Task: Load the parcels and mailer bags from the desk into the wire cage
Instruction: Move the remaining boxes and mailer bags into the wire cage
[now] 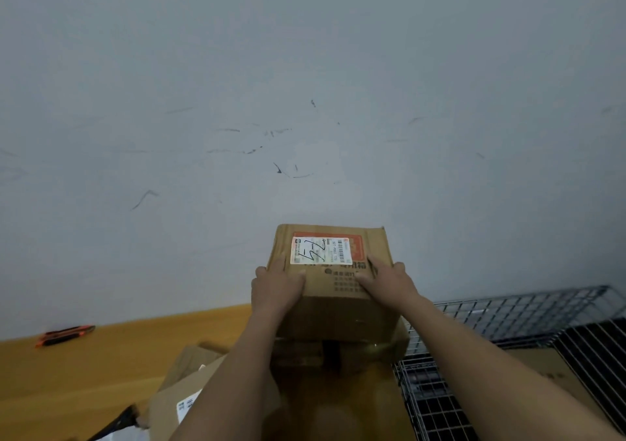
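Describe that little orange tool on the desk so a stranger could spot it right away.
Start at the wooden desk along the grey wall. Near its far edge, well left of the labelled cardboard box, lies the orange tool. It is the only slim orange-and-black thing there, lying clear of the brown parcels.

Parcel-handling room: labelled cartons (338, 315) on wooden desk (67, 373), wire cage (508, 312), scuffed wall (237, 102).

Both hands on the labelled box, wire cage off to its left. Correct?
One slip. The left hand and right hand do hold the labelled box, but the wire cage is off to its right, not its left. The head view shows this.
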